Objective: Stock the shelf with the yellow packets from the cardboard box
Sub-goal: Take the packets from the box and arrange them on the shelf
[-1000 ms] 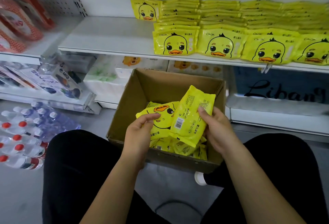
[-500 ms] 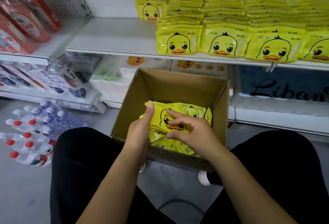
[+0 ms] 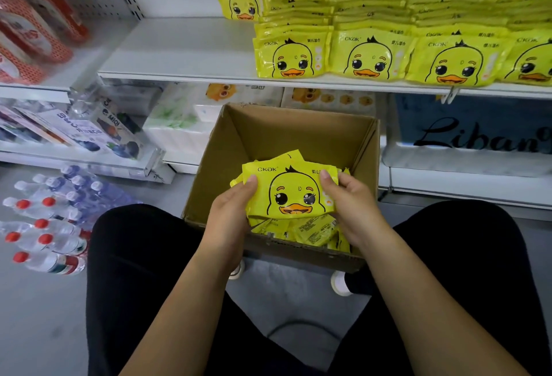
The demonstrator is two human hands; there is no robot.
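Stack of yellow packets [image 3: 294, 193] sits duck-face up over the cardboard box [image 3: 298, 134], long side crosswise, left hand [image 3: 228, 217] gripping its left end and right hand [image 3: 351, 208] its right, bare shelf [image 3: 185, 53] space up-left, nearer the left hand.

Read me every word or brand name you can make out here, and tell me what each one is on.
"CKAK": held packet, above the duck.
"CKAK": front packets on the shelf.
"Liban", cut off by the picture edge: blue pack, lower right.
"MIQI": clear box, left.
Fine print on the loose packets in the cardboard box, and on the red packs, far left: too blurred to read.
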